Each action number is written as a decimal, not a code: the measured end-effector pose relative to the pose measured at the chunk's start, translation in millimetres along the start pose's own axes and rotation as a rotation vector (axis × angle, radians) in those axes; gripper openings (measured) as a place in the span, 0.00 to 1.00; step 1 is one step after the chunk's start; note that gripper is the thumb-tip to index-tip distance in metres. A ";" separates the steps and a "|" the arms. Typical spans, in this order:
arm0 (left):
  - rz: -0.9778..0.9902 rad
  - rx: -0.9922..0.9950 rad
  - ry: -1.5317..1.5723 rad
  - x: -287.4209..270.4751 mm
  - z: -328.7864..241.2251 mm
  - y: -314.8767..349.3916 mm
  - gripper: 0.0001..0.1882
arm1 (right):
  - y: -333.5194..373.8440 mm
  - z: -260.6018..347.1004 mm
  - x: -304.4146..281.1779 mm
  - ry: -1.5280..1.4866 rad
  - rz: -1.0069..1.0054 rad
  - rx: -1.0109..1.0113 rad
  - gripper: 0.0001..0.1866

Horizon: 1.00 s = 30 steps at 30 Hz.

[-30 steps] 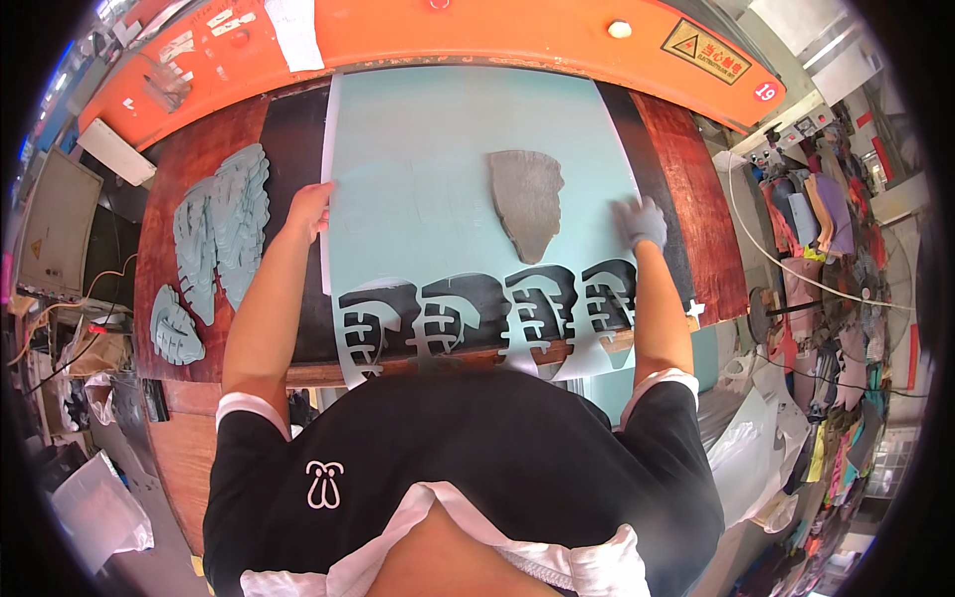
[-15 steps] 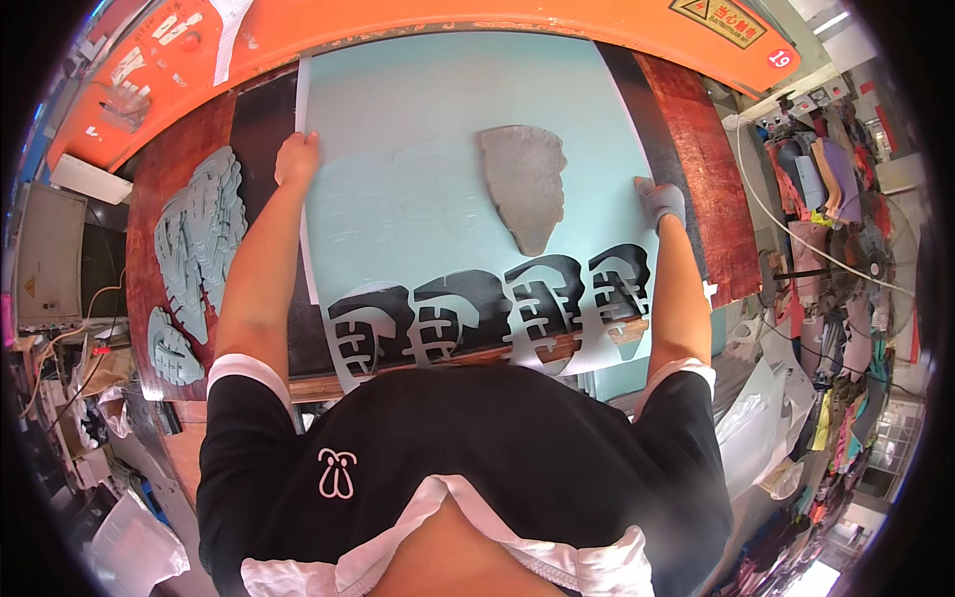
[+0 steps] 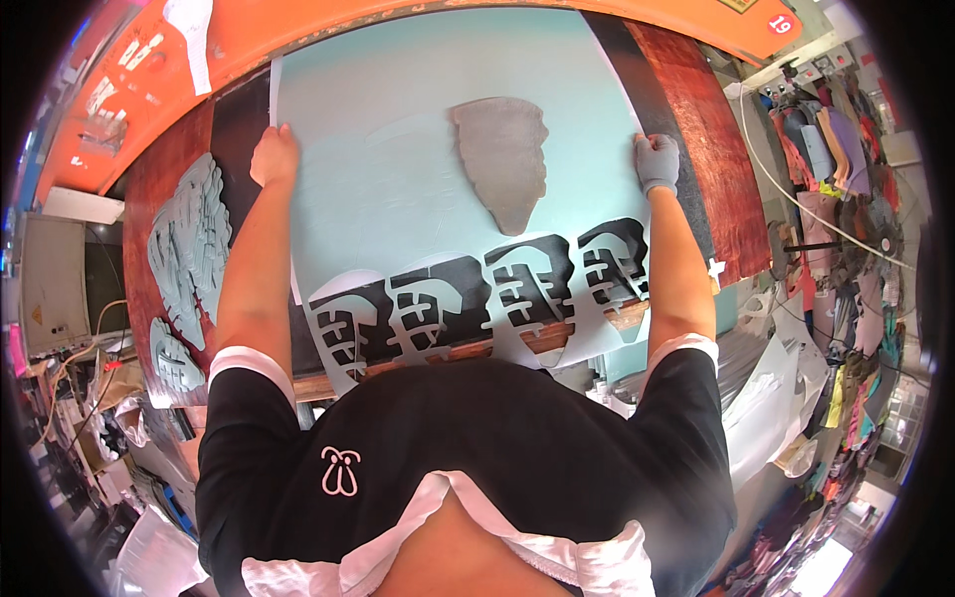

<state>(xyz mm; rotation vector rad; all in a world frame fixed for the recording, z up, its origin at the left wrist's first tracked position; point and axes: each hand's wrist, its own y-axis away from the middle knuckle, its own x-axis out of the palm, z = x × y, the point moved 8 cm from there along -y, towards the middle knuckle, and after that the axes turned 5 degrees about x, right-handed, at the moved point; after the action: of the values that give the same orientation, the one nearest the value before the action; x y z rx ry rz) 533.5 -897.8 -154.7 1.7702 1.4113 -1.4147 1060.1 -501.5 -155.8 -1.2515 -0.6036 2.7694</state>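
A large light blue-green sheet (image 3: 378, 189) lies over a dark board in front of me. My left hand (image 3: 276, 156) is closed on its left edge, bare, with the fingers curled. On the opposite edge my right hand (image 3: 657, 162), in a grey glove, grips the sheet with fingers bent. Between them, right of the middle, a flat grey wavy-edged plate (image 3: 502, 159), like a cutting die, rests on the sheet; neither hand touches it. Along the sheet's near side runs a row of several cut-out openings (image 3: 435, 303) with thin strips left inside; the sheet's near end hangs past the board.
A pile of cut blue-green pieces (image 3: 189, 244) and a smaller stack (image 3: 176, 356) lie on the red-brown board (image 3: 142, 289) at left. An orange machine beam (image 3: 328, 18) spans the far side. Coloured material hangs at the right, behind a white cable (image 3: 786, 214).
My right hand has moved farther up the sheet's right edge and its fingers have curled in. The whole view has shifted slightly; my left hand still holds the left edge.
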 end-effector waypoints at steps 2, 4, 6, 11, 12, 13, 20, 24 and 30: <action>-0.008 -0.008 0.010 -1.0 2.1 -1.0 0.22 | 1.6 7.7 -4.2 -0.072 -0.036 -0.024 0.17; 0.025 0.011 -0.014 0.5 3.1 -2.2 0.22 | 3.9 12.3 -5.9 0.006 -0.023 -0.010 0.18; 0.036 0.014 -0.034 1.3 5.1 -5.2 0.22 | 5.2 14.6 -4.9 0.086 0.027 0.017 0.19; 0.016 0.097 0.076 0.8 21.3 5.6 0.24 | 17.1 -2.6 -5.4 0.054 0.111 0.136 0.21; -0.028 0.153 0.120 -4.8 26.9 17.8 0.24 | 23.9 -5.6 -9.5 0.025 0.094 0.104 0.21; 0.002 0.231 0.234 -6.9 33.4 35.0 0.24 | 35.4 -4.2 -20.2 0.021 0.008 -0.006 0.20; 0.049 0.216 0.783 -30.7 121.2 272.0 0.26 | 148.6 -67.6 -96.0 0.003 0.010 0.072 0.18; -0.058 0.309 0.457 -37.9 135.4 332.6 0.21 | 199.7 -43.9 -109.8 0.172 -0.073 -0.153 0.15; 0.035 0.189 0.663 -24.5 140.8 324.3 0.11 | 202.8 -48.2 -107.5 0.108 -0.213 -0.031 0.16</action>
<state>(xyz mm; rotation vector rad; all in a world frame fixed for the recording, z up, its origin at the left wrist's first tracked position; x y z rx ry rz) 768.4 -1142.6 -257.2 2.5241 1.5719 -1.0009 1191.7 -693.9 -182.1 -1.2529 -0.7274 2.5125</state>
